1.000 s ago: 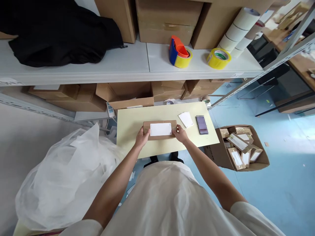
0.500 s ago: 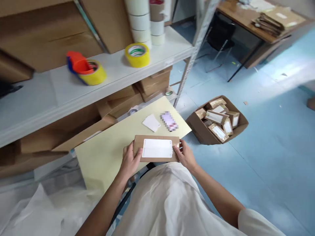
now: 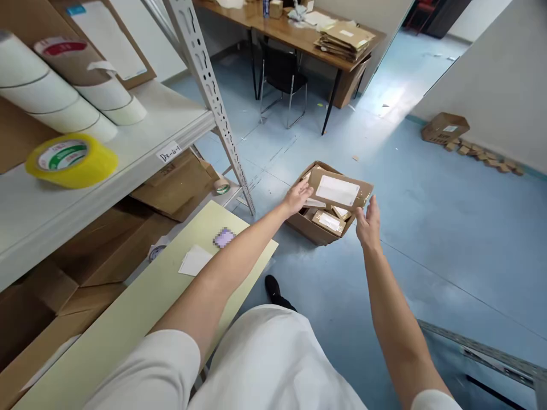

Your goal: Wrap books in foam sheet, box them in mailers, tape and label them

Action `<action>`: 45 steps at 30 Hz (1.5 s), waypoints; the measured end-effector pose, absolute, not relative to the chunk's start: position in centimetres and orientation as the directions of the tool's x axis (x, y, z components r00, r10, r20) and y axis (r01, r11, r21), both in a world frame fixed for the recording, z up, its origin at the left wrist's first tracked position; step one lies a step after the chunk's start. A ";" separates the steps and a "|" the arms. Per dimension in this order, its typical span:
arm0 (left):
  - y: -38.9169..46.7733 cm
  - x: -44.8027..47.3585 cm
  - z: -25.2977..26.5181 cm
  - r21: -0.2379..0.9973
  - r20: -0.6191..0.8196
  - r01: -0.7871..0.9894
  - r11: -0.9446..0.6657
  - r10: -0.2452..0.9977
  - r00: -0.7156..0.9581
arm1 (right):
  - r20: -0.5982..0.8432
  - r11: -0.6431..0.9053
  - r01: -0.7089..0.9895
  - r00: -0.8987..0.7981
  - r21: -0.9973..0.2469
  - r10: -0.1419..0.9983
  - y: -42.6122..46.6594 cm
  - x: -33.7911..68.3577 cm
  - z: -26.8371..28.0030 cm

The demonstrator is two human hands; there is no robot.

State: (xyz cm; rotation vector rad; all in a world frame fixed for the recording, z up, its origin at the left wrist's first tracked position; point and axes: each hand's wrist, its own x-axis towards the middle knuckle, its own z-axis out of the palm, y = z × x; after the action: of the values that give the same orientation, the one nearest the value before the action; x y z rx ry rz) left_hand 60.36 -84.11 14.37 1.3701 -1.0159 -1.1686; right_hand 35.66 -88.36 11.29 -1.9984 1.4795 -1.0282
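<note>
A flat brown cardboard box [image 3: 339, 189] with a white label lies over the top of an open carton [image 3: 310, 229], slightly tilted. My left hand [image 3: 298, 196] is at the box's left end with its fingers stretched out; whether they still touch it I cannot tell. By the right end, my right hand [image 3: 368, 223] is open, fingers pointing up and thumb apart, just off the corner. Under the flat box, several smaller labelled boxes [image 3: 329, 222] fill the carton, partly hidden.
A pale yellow table [image 3: 141, 319] on the left bears white cards [image 3: 195, 260] and a blurred-out phone-like item [image 3: 224, 237]. Above it, a metal shelf [image 3: 179, 134] holds yellow tape [image 3: 72, 160] and white rolls. A metal frame [image 3: 482, 344] stands at lower right.
The flat box has gone from over the yellow table, held in both hands, to the carton on the right. Both hands have opened around it. The view has swung right.
</note>
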 end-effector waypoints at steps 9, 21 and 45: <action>-68.4 61.8 10.4 0.959 -0.270 -0.014 -0.283 -0.930 0.250 | -0.111 -0.099 -0.522 0.355 -0.847 -0.928 -76.1 37.9 5.4; -29.4 60.4 9.2 0.866 -0.414 0.311 -0.393 -0.214 0.884 | -0.143 -0.547 -0.207 0.977 -0.811 -0.158 -59.8 54.3 6.9; -16.3 37.1 9.3 0.801 -0.351 0.594 0.067 0.858 0.376 | -0.118 -0.031 0.686 -0.081 -0.727 0.990 -24.1 62.0 9.0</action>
State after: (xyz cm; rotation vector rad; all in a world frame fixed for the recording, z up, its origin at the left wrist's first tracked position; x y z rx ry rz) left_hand 37.06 -16.32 9.27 1.6269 1.3170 0.3265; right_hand 62.01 -24.07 9.00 -1.7534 -1.8071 0.9076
